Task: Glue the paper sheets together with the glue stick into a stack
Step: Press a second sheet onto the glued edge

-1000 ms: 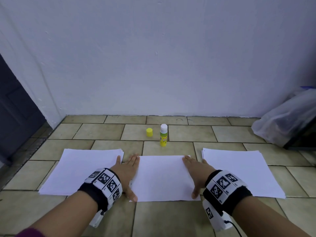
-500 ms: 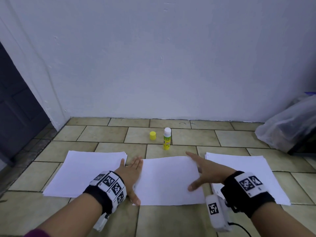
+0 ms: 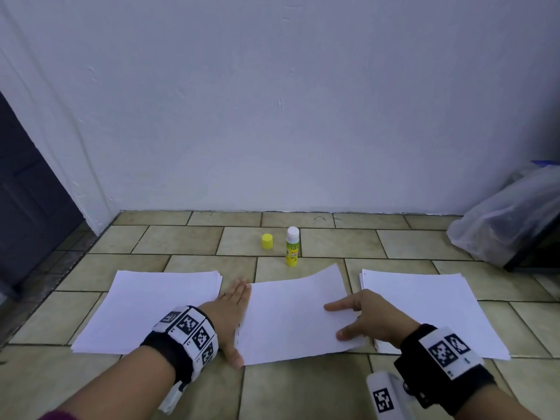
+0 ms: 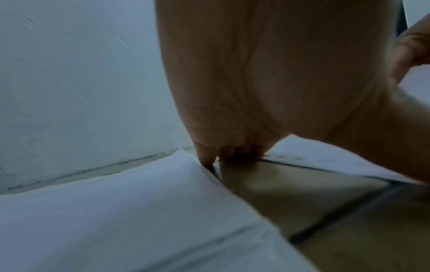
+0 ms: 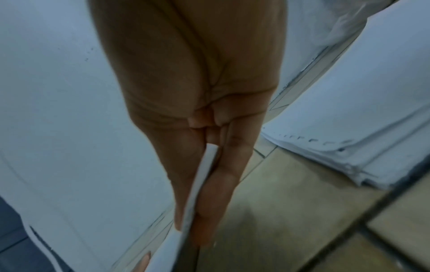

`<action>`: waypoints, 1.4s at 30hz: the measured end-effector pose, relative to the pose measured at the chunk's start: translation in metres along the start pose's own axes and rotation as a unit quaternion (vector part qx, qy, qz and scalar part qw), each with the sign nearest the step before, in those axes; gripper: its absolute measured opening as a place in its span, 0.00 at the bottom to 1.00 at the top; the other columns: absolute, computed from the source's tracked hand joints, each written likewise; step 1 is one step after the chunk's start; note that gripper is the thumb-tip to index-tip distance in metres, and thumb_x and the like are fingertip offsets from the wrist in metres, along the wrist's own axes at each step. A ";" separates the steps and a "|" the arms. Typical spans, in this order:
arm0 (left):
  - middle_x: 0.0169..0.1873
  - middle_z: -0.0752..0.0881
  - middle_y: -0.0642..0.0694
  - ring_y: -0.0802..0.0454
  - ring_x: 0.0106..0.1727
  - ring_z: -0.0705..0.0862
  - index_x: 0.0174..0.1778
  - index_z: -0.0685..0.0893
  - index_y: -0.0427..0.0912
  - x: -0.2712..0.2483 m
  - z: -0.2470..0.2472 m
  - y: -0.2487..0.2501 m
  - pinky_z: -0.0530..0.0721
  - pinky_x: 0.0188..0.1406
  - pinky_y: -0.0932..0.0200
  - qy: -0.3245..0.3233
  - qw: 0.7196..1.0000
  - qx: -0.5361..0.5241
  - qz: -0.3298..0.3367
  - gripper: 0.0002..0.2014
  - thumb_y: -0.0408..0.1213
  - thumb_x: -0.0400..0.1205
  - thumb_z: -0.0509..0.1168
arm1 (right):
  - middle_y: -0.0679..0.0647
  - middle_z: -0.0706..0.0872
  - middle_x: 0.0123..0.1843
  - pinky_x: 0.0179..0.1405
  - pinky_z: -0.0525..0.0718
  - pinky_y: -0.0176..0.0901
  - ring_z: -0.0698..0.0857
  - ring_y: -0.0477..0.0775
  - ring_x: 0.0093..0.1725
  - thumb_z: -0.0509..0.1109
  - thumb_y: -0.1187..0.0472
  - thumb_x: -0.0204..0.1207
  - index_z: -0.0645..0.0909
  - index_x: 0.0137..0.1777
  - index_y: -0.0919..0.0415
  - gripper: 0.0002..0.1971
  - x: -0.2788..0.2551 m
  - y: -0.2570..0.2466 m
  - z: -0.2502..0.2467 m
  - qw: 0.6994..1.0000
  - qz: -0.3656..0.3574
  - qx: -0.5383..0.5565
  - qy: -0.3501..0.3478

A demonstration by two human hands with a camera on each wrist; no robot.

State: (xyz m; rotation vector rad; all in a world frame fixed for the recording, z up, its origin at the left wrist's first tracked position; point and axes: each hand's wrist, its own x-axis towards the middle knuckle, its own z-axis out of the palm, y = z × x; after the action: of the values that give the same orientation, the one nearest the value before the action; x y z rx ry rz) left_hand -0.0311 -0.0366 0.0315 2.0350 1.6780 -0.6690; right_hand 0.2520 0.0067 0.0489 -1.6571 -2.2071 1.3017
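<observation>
Tan tiled floor [image 3: 188, 237] with dark grout lines runs across the lower half. White painted wall [image 3: 272, 101] fills 12 o'clock, scuffed in places. Dark door [image 3: 27, 192] at 9 o'clock, beside the wall corner. Clear plastic bag [image 3: 509, 219] slumped on the floor at 3 o'clock, contents unclear, something dark just beside it.

A: Left hand [image 4: 267, 77] seen from the palm side, fingers pointing down to the tiled floor [image 4: 314, 198].

B: Fingertips [image 4: 207, 156] touching?

A: On the floor, right at the edge of the near paper stack [image 4: 116, 211], whose far corner curls up beside them.

B: Anything past the hand?

A: Another white sheet [image 4: 325, 156], lying flat; a thumb extends at the frame's right. Pale wall [image 4: 81, 73] behind. Picture is dim, soft.
</observation>
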 end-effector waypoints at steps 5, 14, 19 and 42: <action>0.79 0.25 0.36 0.44 0.81 0.26 0.78 0.25 0.31 0.002 0.001 0.001 0.36 0.82 0.51 -0.002 1.000 0.018 -0.003 0.73 0.60 0.65 0.78 | 0.46 0.84 0.61 0.54 0.76 0.28 0.81 0.43 0.56 0.82 0.68 0.64 0.84 0.65 0.51 0.29 -0.007 0.010 -0.018 1.000 0.006 0.009 0.009; 0.79 0.26 0.35 0.42 0.82 0.29 0.78 0.25 0.31 0.001 -0.002 0.009 0.40 0.84 0.49 -0.005 0.998 0.050 -0.023 0.73 0.58 0.65 0.79 | 0.33 0.90 0.43 0.54 0.77 0.24 0.86 0.30 0.41 0.79 0.74 0.66 0.85 0.59 0.43 0.28 -0.054 0.021 -0.096 0.995 -0.050 0.086 -0.011; 0.79 0.26 0.34 0.40 0.82 0.29 0.77 0.25 0.29 0.004 -0.002 0.011 0.41 0.84 0.48 -0.010 0.997 0.073 -0.033 0.73 0.59 0.65 0.79 | 0.58 0.91 0.51 0.40 0.86 0.33 0.91 0.50 0.45 0.92 0.51 0.29 0.85 0.63 0.55 0.53 -0.059 0.029 -0.144 0.961 -0.075 0.260 0.049; 0.82 0.32 0.37 0.43 0.84 0.35 0.81 0.33 0.30 0.001 -0.009 0.030 0.46 0.83 0.50 0.018 0.994 0.028 -0.108 0.32 0.27 0.88 0.48 | 0.63 0.77 0.72 0.61 0.74 0.42 0.78 0.63 0.67 0.73 0.78 0.68 0.82 0.67 0.58 0.27 0.134 0.050 -0.132 0.978 0.109 -0.036 0.173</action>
State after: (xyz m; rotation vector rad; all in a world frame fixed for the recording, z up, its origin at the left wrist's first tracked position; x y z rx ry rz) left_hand -0.0005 -0.0357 0.0389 1.9300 1.9396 -0.7623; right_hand 0.3045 0.1948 0.0460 -2.0217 -1.9327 0.8904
